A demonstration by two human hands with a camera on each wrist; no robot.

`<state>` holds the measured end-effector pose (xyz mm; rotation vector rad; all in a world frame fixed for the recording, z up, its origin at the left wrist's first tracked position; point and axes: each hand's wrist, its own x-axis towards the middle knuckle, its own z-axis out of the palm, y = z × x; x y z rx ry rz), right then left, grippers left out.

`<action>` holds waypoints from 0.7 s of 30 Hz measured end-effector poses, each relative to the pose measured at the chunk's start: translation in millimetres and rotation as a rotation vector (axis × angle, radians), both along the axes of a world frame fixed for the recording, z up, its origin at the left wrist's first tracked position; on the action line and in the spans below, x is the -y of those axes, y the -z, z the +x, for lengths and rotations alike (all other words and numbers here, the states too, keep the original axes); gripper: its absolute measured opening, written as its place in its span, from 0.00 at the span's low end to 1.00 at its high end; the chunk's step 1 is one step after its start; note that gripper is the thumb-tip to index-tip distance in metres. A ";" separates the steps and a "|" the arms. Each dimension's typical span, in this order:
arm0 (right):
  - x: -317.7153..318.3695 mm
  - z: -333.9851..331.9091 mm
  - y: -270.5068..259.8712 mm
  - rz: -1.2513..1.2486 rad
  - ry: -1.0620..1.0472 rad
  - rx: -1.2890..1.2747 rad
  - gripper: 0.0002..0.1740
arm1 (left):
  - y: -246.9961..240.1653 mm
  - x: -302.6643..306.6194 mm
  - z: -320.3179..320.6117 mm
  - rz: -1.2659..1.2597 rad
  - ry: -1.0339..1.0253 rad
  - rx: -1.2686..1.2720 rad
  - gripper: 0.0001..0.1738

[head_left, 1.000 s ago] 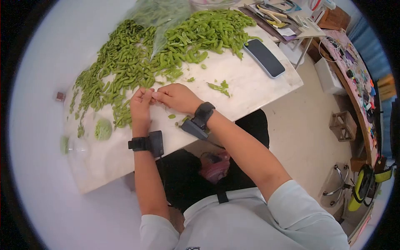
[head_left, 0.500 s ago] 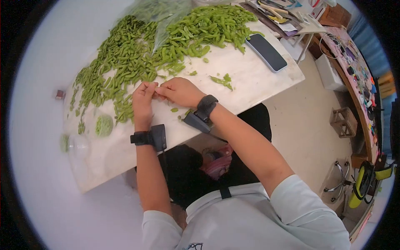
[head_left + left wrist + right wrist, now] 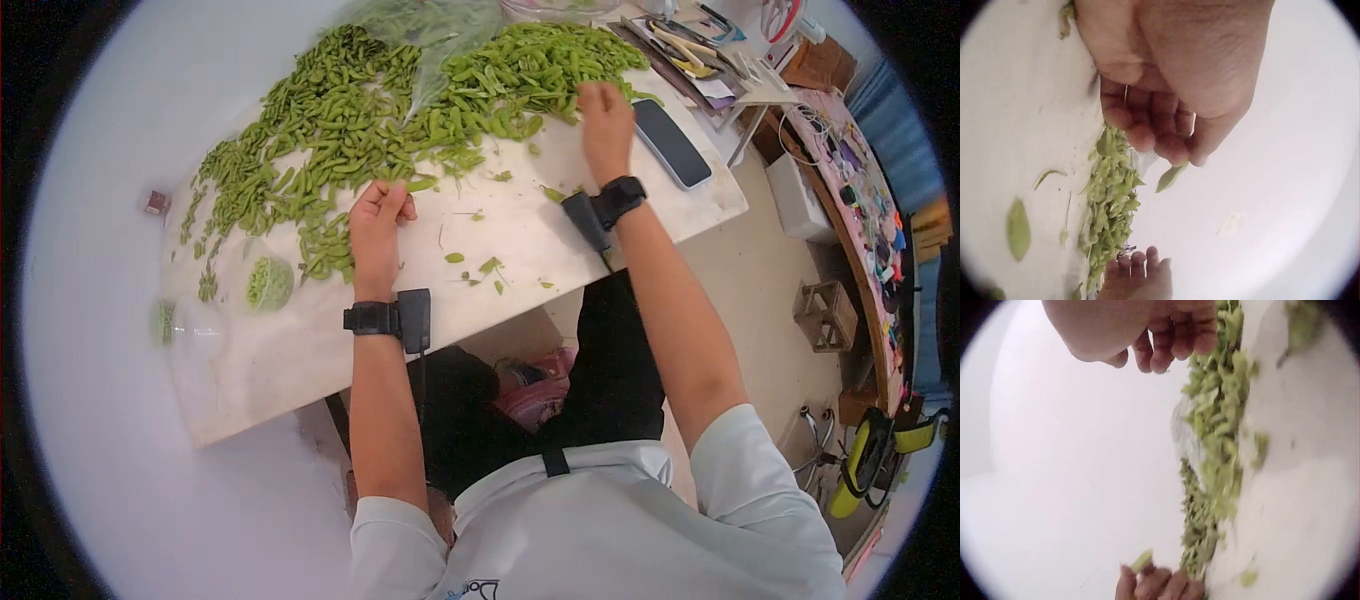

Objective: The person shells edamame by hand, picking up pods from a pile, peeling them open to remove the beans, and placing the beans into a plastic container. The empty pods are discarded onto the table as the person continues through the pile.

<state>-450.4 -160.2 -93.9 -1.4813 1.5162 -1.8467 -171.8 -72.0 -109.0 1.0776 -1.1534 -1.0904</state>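
Note:
My left hand (image 3: 378, 235) pinches a green edamame pod (image 3: 1169, 179) between thumb and forefinger, its other fingers curled in. That pod sticks out beyond the fingertips, at the near edge of the heap. Over to the right, my right hand (image 3: 608, 130) hovers at the end of the lighter pods (image 3: 530, 70), beside the phone. Its fingers are loosely bent, and nothing shows between them in the right wrist view. Darker pods (image 3: 330, 130) spread across the left of the pale table (image 3: 350, 350).
A phone (image 3: 675, 145) lies near the table's right edge. Clear plastic (image 3: 440, 40) covers part of the heap. A see-through container (image 3: 268, 283) with green beans stands left of my left hand. Loose bits of pod (image 3: 490, 265) lie in front. Tools (image 3: 690, 50) are stacked at the back right.
Both hands were together at the fingertips before. My right hand has moved away to the right and up to the lighter pods; a pod now shows in my left fingers.

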 end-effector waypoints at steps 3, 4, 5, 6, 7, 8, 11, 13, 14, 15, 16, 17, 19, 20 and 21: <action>26.4 -35.2 10.3 -0.033 0.148 0.019 0.17 | -3.3 0.1 -1.2 0.013 -0.010 0.002 0.12; 31.3 -43.3 12.4 -0.037 0.184 0.034 0.17 | -4.1 -0.5 -1.6 0.021 -0.012 0.004 0.12; 35.3 -50.5 15.7 -0.039 0.222 0.051 0.17 | -5.0 -0.7 -1.8 0.011 -0.011 0.001 0.13; 36.9 -54.4 15.8 -0.030 0.220 0.048 0.18 | -5.0 -0.8 -1.9 0.002 -0.010 -0.001 0.13; 38.9 -57.7 16.6 -0.019 0.218 0.046 0.18 | -4.9 -0.7 -1.6 -0.006 -0.009 -0.003 0.13; 40.9 -59.8 18.8 -0.008 0.218 0.045 0.18 | -4.6 -0.3 -1.7 0.004 -0.015 -0.012 0.13; 48.1 -61.0 25.0 0.002 0.155 0.004 0.18 | -4.3 -0.1 -1.8 0.019 -0.019 -0.031 0.13; 54.2 -52.5 26.3 -0.013 -0.020 0.118 0.18 | -3.2 0.7 -0.8 0.003 -0.013 -0.032 0.13; 56.8 -47.3 27.9 -0.021 -0.107 0.174 0.18 | -2.5 0.9 -0.3 -0.005 -0.009 -0.028 0.13; 52.2 -36.8 24.0 0.012 -0.118 0.163 0.18 | -3.1 0.3 -0.2 -0.012 -0.005 -0.022 0.13; 44.3 -23.1 16.2 0.044 -0.128 0.153 0.18 | -3.2 0.0 -0.2 -0.020 -0.001 -0.016 0.13; 38.6 -10.5 9.4 0.077 -0.139 0.143 0.17 | -3.1 0.2 -0.1 -0.020 -0.002 -0.009 0.13; 34.4 10.3 11.6 0.024 -0.177 -0.019 0.17 | -1.0 1.1 0.7 -0.019 -0.005 0.006 0.13; 23.2 25.4 7.2 0.029 -0.218 -0.059 0.17 | -0.2 1.8 0.9 -0.021 -0.003 -0.010 0.13; 3.0 46.8 -4.2 0.172 -0.481 -0.013 0.17 | 0.4 2.6 1.1 -0.023 -0.002 -0.026 0.12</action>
